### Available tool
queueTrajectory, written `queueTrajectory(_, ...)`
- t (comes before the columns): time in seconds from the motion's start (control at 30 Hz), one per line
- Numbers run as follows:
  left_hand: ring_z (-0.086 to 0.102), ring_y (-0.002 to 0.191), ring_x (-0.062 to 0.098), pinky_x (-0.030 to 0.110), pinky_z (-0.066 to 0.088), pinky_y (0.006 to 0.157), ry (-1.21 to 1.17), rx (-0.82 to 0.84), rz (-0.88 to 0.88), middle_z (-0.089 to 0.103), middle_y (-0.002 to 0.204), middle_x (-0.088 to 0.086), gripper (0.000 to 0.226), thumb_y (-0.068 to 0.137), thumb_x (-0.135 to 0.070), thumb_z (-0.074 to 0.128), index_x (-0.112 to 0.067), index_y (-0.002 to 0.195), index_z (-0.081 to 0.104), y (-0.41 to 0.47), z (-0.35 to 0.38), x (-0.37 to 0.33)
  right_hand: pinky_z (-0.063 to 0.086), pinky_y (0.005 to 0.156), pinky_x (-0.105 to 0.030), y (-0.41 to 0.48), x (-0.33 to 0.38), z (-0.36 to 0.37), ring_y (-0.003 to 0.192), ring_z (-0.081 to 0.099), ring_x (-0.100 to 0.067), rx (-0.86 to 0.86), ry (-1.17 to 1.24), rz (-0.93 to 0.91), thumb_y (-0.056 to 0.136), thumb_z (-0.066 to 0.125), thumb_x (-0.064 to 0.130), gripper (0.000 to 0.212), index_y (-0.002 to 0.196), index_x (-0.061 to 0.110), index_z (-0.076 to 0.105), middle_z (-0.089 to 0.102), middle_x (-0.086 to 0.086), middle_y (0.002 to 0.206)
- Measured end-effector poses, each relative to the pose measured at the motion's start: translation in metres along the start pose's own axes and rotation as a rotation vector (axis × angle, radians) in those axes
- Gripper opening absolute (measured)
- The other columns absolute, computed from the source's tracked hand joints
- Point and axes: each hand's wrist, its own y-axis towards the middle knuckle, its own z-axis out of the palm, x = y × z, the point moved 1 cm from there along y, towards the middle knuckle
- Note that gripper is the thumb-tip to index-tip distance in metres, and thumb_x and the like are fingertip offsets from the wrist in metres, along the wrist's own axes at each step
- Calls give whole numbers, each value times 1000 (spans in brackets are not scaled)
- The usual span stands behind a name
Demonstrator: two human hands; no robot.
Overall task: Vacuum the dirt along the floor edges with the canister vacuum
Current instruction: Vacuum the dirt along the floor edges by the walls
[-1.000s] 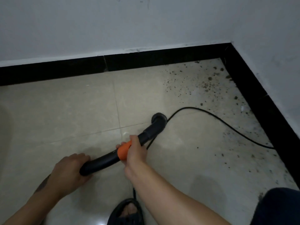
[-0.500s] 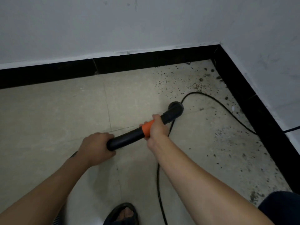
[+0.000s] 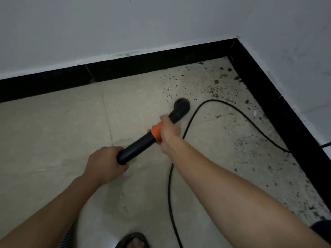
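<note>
- Our left hand (image 3: 105,164) wraps the rear end of the vacuum tube (image 3: 138,146), matte black with an orange collar (image 3: 156,132).
- Our right hand (image 3: 169,130) curls round that collar.
- The round black nozzle (image 3: 181,106) is down at the beige floor tile (image 3: 53,131) (at the fringe of the dirt (image 3: 216,88) in the corner).

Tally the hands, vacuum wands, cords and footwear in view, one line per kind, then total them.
Hands: 2, the left hand and the right hand, both gripping the wand
Vacuum wand: 1
Black cord: 1
Sandal: 1
Total: 5
</note>
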Motion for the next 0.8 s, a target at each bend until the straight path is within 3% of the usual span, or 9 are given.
queueTrajectory(0.13, 59, 63, 19, 25, 42, 53, -2, -102, -48, 59, 68, -4, 16, 71, -29, 70, -26, 81, 58, 16, -4, -15, 60, 62, -35, 12, 33, 20, 59, 59, -21, 59, -94, -14, 94, 63, 22, 25, 111, 9, 49, 58, -10, 76)
queueTrajectory(0.3, 60, 65, 17, 29, 50, 58, 11, -57, -89, 59, 68, -8, 16, 72, -31, 71, -28, 80, 58, 1, 0, 13, 55, 48, -27, 12, -2, 22, 66, 59, -24, 79, -51, 56, 94, 62, 21, 15, 93, 11, 50, 56, -10, 75)
queueTrajectory(0.47, 58, 63, 20, 27, 43, 55, -28, -145, -113, 59, 67, -4, 15, 73, -29, 70, -24, 82, 59, 30, -13, 11, 61, 59, -33, 34, 27, 63, 66, 60, -20, 128, -116, -13, 94, 64, 20, 25, 111, 7, 52, 58, -11, 81)
queueTrajectory(0.57, 58, 63, 20, 27, 41, 55, -61, -150, -111, 58, 67, -3, 15, 73, -30, 68, -23, 81, 57, 54, -21, 5, 61, 70, -36, 46, 47, 79, 60, 58, -19, 110, -118, -39, 93, 64, 19, 20, 105, 9, 52, 57, -10, 78)
queueTrajectory(0.67, 54, 64, 16, 25, 36, 53, -17, -116, -77, 57, 71, -6, 15, 75, -29, 67, -22, 87, 60, 57, -22, 8, 60, 61, -33, 50, 42, 70, 59, 60, -21, 59, -124, -7, 93, 64, 21, 19, 104, 10, 54, 59, -10, 78)
queueTrajectory(0.8, 49, 64, 13, 25, 32, 53, 1, -115, -53, 53, 73, -7, 16, 77, -30, 65, -22, 88, 58, 78, -32, 11, 57, 51, -29, 62, 56, 84, 62, 62, -22, 33, -128, -46, 91, 66, 21, 32, 117, 7, 53, 60, -11, 82)
